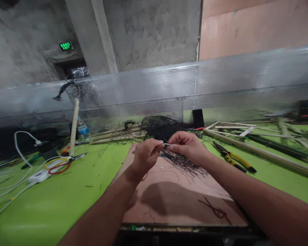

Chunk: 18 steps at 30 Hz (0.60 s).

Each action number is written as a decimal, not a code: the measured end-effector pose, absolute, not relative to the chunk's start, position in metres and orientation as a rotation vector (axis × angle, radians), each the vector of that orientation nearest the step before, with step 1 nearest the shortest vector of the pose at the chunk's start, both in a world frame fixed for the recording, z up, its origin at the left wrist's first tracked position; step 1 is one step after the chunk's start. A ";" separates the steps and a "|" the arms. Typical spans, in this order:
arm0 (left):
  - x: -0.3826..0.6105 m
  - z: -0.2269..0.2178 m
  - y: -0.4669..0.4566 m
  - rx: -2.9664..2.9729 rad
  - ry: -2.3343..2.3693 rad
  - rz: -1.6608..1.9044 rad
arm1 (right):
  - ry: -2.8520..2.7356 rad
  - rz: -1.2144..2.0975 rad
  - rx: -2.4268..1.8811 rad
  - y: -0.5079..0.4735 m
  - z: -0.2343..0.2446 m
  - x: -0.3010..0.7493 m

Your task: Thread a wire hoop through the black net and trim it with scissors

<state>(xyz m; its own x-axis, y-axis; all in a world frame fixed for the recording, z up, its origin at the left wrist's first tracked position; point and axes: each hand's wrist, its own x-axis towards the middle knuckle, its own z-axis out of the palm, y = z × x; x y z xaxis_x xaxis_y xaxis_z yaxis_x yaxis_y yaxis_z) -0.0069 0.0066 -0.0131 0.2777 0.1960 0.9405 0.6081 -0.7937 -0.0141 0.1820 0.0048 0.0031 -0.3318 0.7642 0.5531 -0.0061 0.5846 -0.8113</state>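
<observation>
The left hand point(146, 159) and the right hand point(186, 147) are both closed into a tight pinch, and a thin metal pin point(166, 144) is gripped between them. Black netting point(164, 128) is gathered at the fingers of the right hand and hangs over the far part of a pinkish board point(169, 201), which lies on a green tabletop point(53, 205). To the right of the board, yellow-handled pliers point(233, 159) and a pale bamboo frame point(229, 129) are laid. A white cable point(23, 150) is strewn to its left, and a water bottle point(83, 129) stands beyond its far left corner, its label unreadable. Far beyond the board, a green sign point(66, 45) is mounted, on which "EXIT" can be read.
</observation>
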 end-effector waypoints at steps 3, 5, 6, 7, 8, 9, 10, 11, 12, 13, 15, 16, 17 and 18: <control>-0.005 -0.013 0.006 -2.179 -0.764 -1.544 | -1.804 0.591 -0.724 0.006 0.002 0.183; -0.003 -0.014 0.005 -2.179 -0.778 -1.560 | -1.841 0.425 -0.742 0.007 0.001 0.184; -0.002 -0.014 0.005 -2.183 -0.787 -1.567 | -1.860 0.353 -0.729 0.007 0.001 0.184; -0.002 -0.015 0.005 -2.191 -0.798 -1.574 | -1.880 0.291 -0.704 0.007 0.000 0.184; -0.001 -0.016 0.005 -2.204 -0.815 -1.577 | -1.898 0.239 -0.668 0.008 -0.001 0.184; -0.001 -0.016 0.005 -2.218 -0.834 -1.579 | -1.914 0.200 -0.627 0.009 -0.001 0.185; -0.001 -0.017 0.005 -2.229 -0.852 -1.580 | -1.926 0.179 -0.593 0.009 -0.002 0.185; -0.001 -0.017 0.005 -2.238 -0.868 -1.579 | -1.930 0.183 -0.575 0.010 -0.002 0.185; -0.001 -0.017 0.005 -2.241 -0.882 -1.578 | -1.927 0.225 -0.576 0.011 -0.002 0.185; -0.001 -0.016 0.005 -2.237 -0.892 -1.577 | -1.912 0.317 -0.586 0.011 -0.002 0.185; -0.003 -0.015 0.005 -2.220 -0.903 -1.574 | -1.836 0.654 -0.600 0.012 0.001 0.186; -0.004 -0.014 0.005 -2.212 -0.905 -1.573 | -1.780 0.860 -0.598 0.013 0.003 0.187; -0.004 -0.014 0.005 -2.203 -0.902 -1.573 | -1.721 1.056 -0.589 0.014 0.005 0.188; -0.005 -0.013 0.005 -2.195 -0.896 -1.571 | -1.670 1.221 -0.584 0.015 0.007 0.189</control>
